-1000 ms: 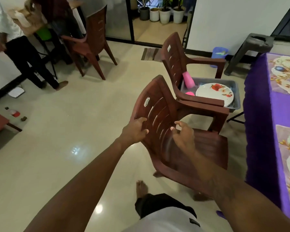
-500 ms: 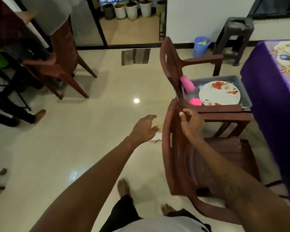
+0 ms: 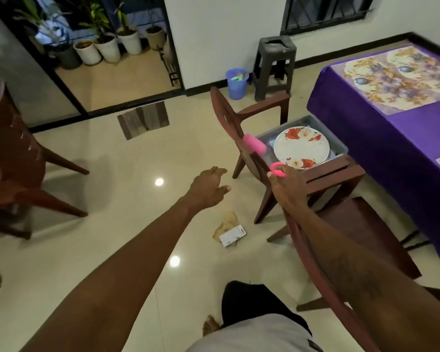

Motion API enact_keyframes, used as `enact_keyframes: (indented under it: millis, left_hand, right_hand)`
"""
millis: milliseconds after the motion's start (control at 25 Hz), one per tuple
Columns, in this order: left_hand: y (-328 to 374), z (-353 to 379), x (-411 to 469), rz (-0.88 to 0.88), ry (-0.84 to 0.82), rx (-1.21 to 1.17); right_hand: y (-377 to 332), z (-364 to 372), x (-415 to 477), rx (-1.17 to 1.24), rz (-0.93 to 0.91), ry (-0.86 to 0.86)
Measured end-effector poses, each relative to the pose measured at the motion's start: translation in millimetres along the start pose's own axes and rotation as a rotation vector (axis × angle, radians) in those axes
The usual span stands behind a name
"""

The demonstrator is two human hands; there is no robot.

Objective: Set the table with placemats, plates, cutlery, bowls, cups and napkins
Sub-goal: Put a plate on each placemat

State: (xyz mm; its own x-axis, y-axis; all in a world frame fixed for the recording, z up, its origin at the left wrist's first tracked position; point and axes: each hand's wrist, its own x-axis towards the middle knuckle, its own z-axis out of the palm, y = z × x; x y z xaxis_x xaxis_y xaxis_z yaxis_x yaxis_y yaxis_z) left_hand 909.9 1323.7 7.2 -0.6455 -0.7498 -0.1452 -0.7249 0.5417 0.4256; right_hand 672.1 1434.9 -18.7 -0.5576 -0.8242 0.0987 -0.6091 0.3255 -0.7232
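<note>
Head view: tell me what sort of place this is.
Probably a home dining room: a table under a purple cloth with a floral placemat, brown armchairs beside it, one bearing a tub with a flowered plate.

My feed is dim and warm. Two hard white glare spots sit on the glossy floor, light bounced from above, and the window is dark. Soft shadows pool under the far chair. The left chair is badly smeared at the frame edge. The near chair has its back rim blurred beside my right hand. Wall lines bow outward; the table looks fairly sharp.
</note>
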Motion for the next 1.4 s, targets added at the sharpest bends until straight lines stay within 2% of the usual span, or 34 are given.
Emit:
enact_keyframes:
  millis: [200, 280, 520, 680, 840, 1000, 1120, 1240, 1400]
  left_hand:
    - [-28.5, -64.9, 108.7, 0.235, 0.058, 0.042]
    - [-38.3, -92.1, 148.9, 0.282, 0.095, 0.035]
    - [-59.3, -141.7, 268.2, 0.310, 0.027, 0.083]
    - [-79.1, -152.5, 353.9, 0.349, -0.059, 0.126]
    - [-114.7, -160.6, 455.1, 0.498, -0.118, 0.125]
    - [-152.4, -181.6, 548.6, 0.603, -0.206, 0.092]
    - [-174.5, -203.3, 608.2, 0.674, -0.346, 0.133]
    - [-174.7, -215.7, 667.6, 0.690, -0.376, 0.111]
    - [-145.3, -203.2, 721.5, 0.773, -0.467, 0.107]
  right_hand:
    - [-22.0, 26.1, 81.3, 0.023, 0.104, 0.130]
    - [-31.2, 39.6, 116.8, 0.039, 0.142, 0.147]
    - [-58.4, 62.2, 214.7, 0.096, 0.237, 0.205]
    - [-59.2, 90.5, 279.7, 0.062, 0.241, 0.242]
    - [-54.4, 132.9, 349.4, 0.026, 0.333, 0.303]
    - [-64.8, 175.5, 419.6, -0.018, 0.493, 0.381]
    - [-89.8, 202.3, 461.6, 0.052, 0.633, 0.478]
    - [-107.9, 214.5, 489.9, 0.091, 0.728, 0.570]
    - [-91.0, 220.4, 507.2, 0.048, 0.856, 0.689]
